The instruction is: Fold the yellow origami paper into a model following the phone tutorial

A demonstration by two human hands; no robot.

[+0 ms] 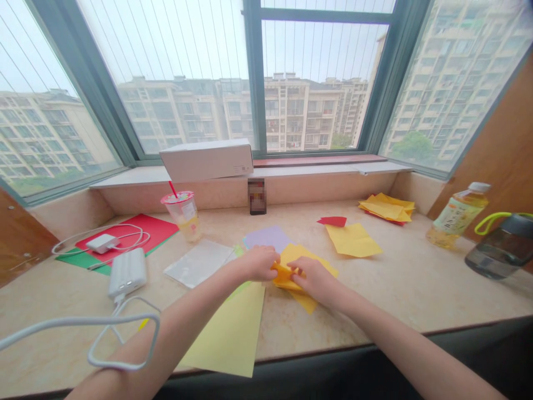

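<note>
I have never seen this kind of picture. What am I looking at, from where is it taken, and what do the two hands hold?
There is no machine here. A person wears one camera on the head, looking forward and down, so the two bare arms come in from the bottom edge. The left hand and right hand meet on a folded orange-yellow paper and pinch it together. It lies on a stone counter below a window. Around it are a pale yellow sheet, a lilac sheet, another yellow sheet and a pile of yellow papers. On the left are a white power bank with cable and a plastic cup; on the right, a tea bottle.
</note>
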